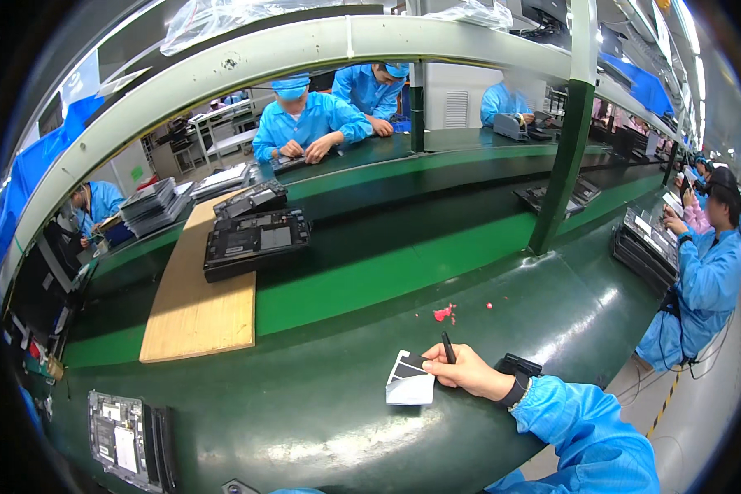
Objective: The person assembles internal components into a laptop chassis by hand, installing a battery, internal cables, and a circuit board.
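My right hand (467, 372) is closed around a slim black pen-shaped tool (449, 347), its upper end standing up above my fingers. The tool's lower end is hidden, so I cannot tell its exact kind. Touching those fingers is a small white-and-black sheet or film (410, 389), dark at the top with white lines and pale below. A dark wristband (514, 390) circles my right wrist under a blue sleeve. Just behind the wrist lies a small black object (520, 365). Only a sliver of blue sleeve shows at the lower edge; my left hand is out of sight.
Red scraps (444, 314) lie beyond my hand on the green bench. Opened device housings (123, 440) stand at the near left; more (259, 239) rest on a wooden board (210, 325). A green post (564, 165) rises ahead. Co-workers in blue sit across and at right (708, 272).
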`<state>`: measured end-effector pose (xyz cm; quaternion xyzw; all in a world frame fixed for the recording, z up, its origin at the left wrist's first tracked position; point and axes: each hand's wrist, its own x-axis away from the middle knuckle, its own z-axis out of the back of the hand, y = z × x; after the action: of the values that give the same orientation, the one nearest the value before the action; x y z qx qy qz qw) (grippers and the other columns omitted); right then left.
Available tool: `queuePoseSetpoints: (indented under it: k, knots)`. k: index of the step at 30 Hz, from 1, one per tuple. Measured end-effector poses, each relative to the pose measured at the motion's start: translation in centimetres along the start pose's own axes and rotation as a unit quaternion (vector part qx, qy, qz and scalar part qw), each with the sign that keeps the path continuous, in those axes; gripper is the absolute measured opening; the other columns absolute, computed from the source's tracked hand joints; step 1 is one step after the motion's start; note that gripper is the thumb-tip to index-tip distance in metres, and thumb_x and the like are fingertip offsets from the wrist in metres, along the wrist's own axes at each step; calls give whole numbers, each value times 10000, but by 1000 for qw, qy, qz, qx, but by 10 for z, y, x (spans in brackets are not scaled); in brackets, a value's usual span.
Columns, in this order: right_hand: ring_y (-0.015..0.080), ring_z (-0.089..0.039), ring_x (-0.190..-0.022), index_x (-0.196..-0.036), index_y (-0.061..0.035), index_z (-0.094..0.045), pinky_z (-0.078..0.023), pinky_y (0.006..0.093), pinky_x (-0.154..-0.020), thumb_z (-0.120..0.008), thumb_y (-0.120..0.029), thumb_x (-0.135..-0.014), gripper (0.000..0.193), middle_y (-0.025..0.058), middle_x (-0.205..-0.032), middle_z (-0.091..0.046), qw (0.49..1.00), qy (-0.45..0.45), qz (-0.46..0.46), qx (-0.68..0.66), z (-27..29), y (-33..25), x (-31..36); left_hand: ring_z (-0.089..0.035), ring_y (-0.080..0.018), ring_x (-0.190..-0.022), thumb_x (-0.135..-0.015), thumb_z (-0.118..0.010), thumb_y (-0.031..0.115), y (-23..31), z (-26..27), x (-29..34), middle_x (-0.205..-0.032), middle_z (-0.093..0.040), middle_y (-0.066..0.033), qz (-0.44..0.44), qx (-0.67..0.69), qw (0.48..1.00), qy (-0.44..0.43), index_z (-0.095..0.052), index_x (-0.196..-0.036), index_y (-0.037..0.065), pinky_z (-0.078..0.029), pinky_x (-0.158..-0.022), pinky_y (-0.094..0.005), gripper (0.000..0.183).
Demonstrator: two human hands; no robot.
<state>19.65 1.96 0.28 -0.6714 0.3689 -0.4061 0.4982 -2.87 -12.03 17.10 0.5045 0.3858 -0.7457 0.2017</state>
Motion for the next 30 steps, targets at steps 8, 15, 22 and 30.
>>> queuePoseSetpoints:
  k: [8,15,22,30]
  knots:
    - [22,-369,-471,-1006,18,-562,-261,184,-409,-605,-164,-838,252,-16,-657,-520,1000,0,-3,-2,-1,-3,0,-342,-208,-1152,-877,-467,295,-8,23,7,-1122,-451,104,27,5,999,-40,-603,-1016,437,-278,-989,-421,240]
    - [26,-382,-465,-984,8,-547,-259,189,-405,-607,-136,-837,215,-33,-622,-497,1000,0,-2,-3,-1,-4,2,-375,-210,-1034,-853,-520,315,-3,6,10,-992,-451,92,60,-4,994,92,-581,-1049,310,-272,-997,-437,205]
    - [20,-376,-470,-990,19,-553,-262,187,-409,-598,-139,-842,222,-27,-637,-508,1000,-19,-1,-10,1,-2,4,-399,-228,-978,-857,-483,289,3,6,3,-895,-460,67,118,48,973,194,-568,-981,188,-269,-1004,-454,182]
    - [31,-385,-484,-978,33,-546,-278,190,-422,-594,-96,-836,197,-12,-651,-509,1000,0,-3,-2,-1,-4,1,-404,-187,-1055,-881,-407,292,8,7,5,-978,-490,87,84,-12,996,-4,-623,-975,348,-306,-970,-396,242]
